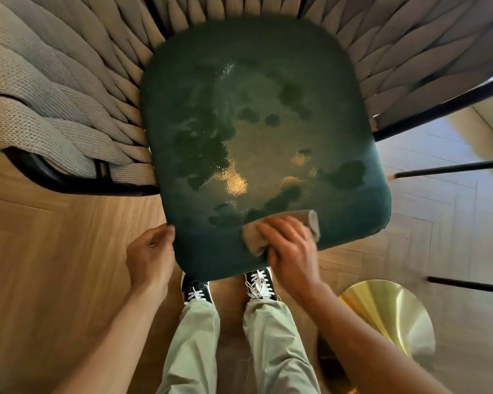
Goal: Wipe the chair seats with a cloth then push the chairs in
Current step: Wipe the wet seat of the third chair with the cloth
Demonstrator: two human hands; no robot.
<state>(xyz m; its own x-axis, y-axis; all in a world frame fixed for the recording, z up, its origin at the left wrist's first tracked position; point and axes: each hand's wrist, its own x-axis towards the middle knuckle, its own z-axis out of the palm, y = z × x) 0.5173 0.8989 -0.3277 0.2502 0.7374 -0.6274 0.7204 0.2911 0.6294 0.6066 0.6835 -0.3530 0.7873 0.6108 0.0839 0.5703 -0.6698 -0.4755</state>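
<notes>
A dark green velvet chair seat (254, 132) fills the middle of the head view, ringed by a woven beige backrest (54, 81) on a black frame. The nap shows pale and dark patches. My right hand (291, 251) grips a folded beige cloth (310, 220) and presses it on the seat's front edge, right of centre. My left hand (151, 254) hangs at the seat's front left corner with its fingers loosely curled, fingertips at the edge, holding nothing.
I stand right at the seat's front, my two shoes (228, 285) on the wooden floor (54, 280). A round brass base (387, 314) stands at the lower right. Thin black legs (453, 166) of other furniture cross the right side.
</notes>
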